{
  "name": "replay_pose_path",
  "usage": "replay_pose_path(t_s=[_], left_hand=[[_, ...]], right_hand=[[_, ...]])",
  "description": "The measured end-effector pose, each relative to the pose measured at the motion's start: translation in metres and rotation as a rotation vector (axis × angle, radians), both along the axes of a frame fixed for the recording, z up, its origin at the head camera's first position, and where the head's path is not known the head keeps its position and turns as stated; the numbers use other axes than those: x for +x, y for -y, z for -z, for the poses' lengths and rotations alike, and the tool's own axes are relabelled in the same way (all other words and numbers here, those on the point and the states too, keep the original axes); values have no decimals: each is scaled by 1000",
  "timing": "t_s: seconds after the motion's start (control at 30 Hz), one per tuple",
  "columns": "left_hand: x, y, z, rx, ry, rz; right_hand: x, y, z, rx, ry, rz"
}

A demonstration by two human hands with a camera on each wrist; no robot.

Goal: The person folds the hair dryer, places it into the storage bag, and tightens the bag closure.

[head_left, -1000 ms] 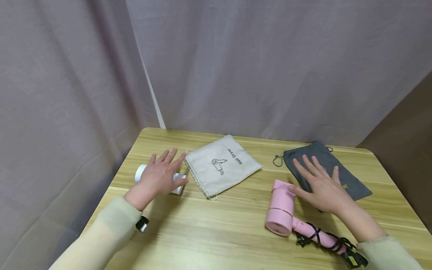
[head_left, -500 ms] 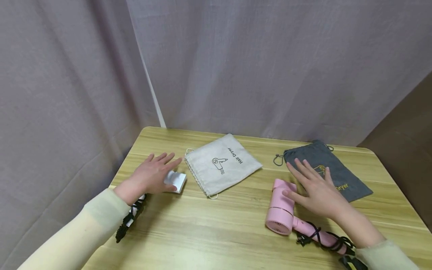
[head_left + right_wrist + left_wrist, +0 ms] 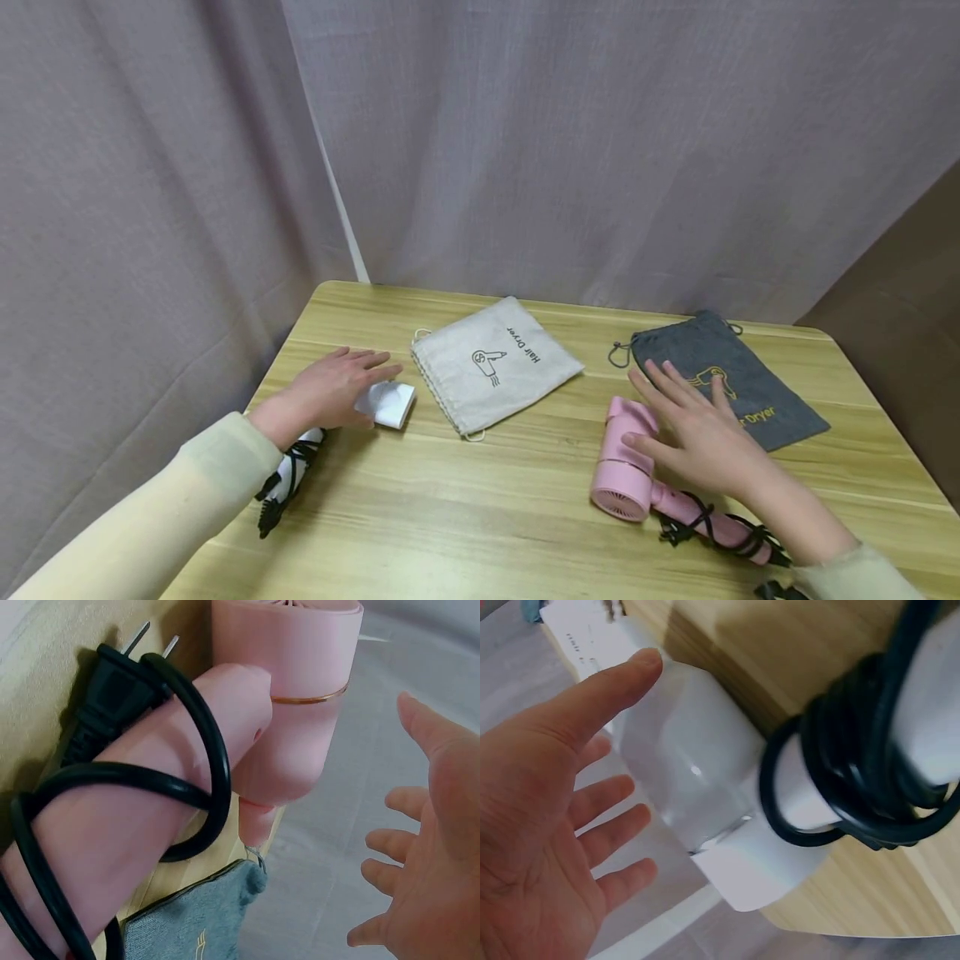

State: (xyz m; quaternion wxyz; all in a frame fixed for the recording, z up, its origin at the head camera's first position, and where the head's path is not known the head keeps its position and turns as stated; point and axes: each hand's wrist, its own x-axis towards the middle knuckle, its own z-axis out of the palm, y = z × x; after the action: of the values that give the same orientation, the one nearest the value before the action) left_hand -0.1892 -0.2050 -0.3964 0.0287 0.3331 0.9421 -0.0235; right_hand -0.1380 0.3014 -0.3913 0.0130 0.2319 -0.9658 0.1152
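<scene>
- Pink hair dryer (image 3: 624, 467): lies on the wooden table (image 3: 480, 517), right of centre, its handle wound with black cord (image 3: 112, 772) and pointing to the near right.
- Right hand (image 3: 701, 433): above the pink hair dryer and the near side of the dark grey pouch (image 3: 780, 392); fingers spread wide; a gap separates hand and dryer in the right wrist view.
- White hair dryer (image 3: 390, 404): on the table's left side, partly covered in the head view; dark cable (image 3: 847, 750) coils about its handle.
- Left hand (image 3: 330, 387): over the white hair dryer, fingers loosely spaced, thumb apart; contact cannot be judged.
- Cream pouch (image 3: 498, 367): flat between the dryers, farther back, lettered "Hair Dryer".
</scene>
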Motion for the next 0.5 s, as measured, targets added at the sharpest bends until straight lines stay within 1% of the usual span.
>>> replay_pose_path(t_s=[0.13, 0.37, 0.5], left_hand=[[-5, 3, 6, -4, -6, 10], [-9, 6, 13, -15, 35, -12], [-9, 8, 18, 5, 47, -14]], right_hand=[[3, 2, -2, -6, 8, -5], [11, 4, -3, -28, 36, -17], [15, 2, -4, -26, 58, -13]])
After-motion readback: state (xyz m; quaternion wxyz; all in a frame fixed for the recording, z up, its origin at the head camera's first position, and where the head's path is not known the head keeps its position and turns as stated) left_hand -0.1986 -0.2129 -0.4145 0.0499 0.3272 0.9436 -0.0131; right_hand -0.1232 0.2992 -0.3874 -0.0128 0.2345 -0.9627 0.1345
